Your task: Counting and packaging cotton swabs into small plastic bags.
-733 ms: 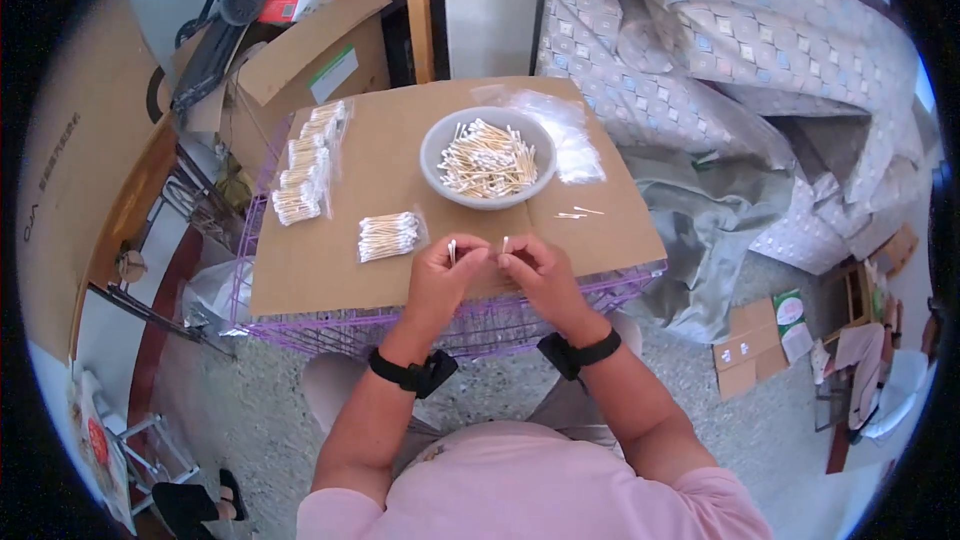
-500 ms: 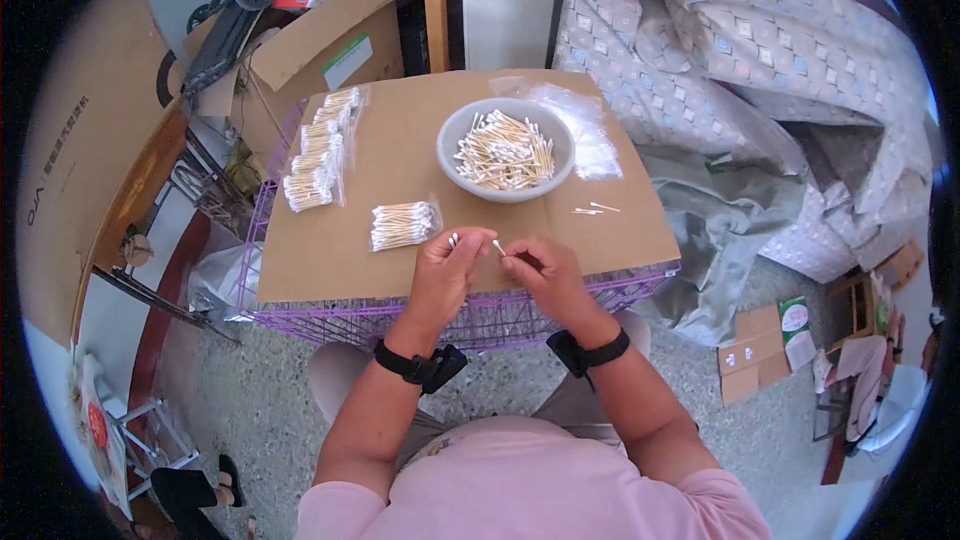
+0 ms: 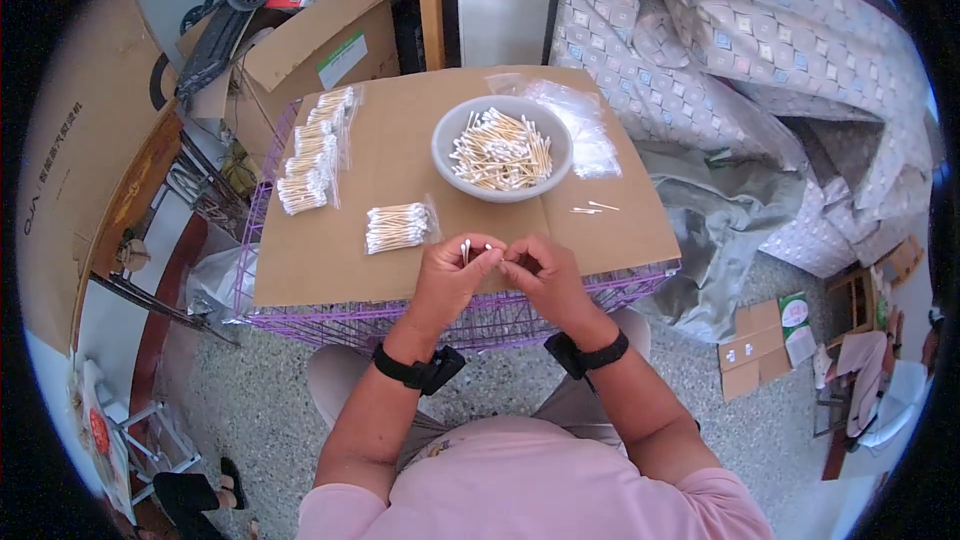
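My left hand (image 3: 455, 270) is closed on cotton swabs (image 3: 466, 248), whose white tips poke up between thumb and fingers. Beside it, my right hand (image 3: 545, 272) pinches at a swab close to the left fingertips; the fingers of both hands nearly meet. Just beyond them stands a grey bowl (image 3: 442, 162) heaped with loose cotton swabs (image 3: 500, 148). To the left of the hands lies a clear bag of swabs (image 3: 396, 228). Further left, several filled bags (image 3: 312, 155) overlap in a row. A few loose swabs (image 3: 585, 210) rest on the cardboard at right.
A cardboard sheet (image 3: 390, 155) covers a purple wire cage (image 3: 420, 320). Empty clear bags (image 3: 585, 135) lie behind the bowl at right. Patterned fabric (image 3: 700, 50) is piled beyond the right side, and an open carton (image 3: 320, 35) stands at the back left.
My right fingers have moved in against the left fingertips, and the swab between them is now mostly hidden. The tips in my left hand stand more upright. The view has shifted slightly.
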A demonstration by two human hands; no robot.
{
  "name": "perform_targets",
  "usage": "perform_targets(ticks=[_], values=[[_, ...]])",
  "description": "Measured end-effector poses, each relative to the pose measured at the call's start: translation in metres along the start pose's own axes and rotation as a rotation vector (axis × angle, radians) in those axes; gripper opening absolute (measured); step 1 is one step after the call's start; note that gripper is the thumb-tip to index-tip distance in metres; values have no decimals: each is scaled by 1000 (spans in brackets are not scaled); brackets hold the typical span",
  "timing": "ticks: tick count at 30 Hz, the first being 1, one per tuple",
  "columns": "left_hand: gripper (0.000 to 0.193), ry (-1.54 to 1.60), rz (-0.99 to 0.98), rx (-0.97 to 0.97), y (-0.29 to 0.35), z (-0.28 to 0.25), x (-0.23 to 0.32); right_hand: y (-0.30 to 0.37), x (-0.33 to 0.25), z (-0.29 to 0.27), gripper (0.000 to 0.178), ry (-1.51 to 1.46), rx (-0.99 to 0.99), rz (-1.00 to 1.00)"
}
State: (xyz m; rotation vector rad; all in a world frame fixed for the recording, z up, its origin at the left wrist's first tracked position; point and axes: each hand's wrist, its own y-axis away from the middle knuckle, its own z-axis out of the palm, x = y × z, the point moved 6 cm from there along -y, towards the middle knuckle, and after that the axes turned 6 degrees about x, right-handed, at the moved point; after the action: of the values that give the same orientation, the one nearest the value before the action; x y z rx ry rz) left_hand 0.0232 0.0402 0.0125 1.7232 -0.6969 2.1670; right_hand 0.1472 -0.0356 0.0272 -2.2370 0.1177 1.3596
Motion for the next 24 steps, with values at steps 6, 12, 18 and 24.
perform_targets(ticks=[6, 12, 18, 24], values=[[11, 170, -135, 78, 1, -7, -8, -2, -5, -3, 13, -18, 22, -117], [13, 161, -123, 87, 2, -8, -10, 1, 5, -3, 10, -82, 34, -36], [14, 87, -91, 52, 2, -5, -6, 0, 11, -5, 10, -149, 87, -2], [13, 86, -74, 70, 2, -5, -4, 0, 5, -7, 10, -165, 68, -22]])
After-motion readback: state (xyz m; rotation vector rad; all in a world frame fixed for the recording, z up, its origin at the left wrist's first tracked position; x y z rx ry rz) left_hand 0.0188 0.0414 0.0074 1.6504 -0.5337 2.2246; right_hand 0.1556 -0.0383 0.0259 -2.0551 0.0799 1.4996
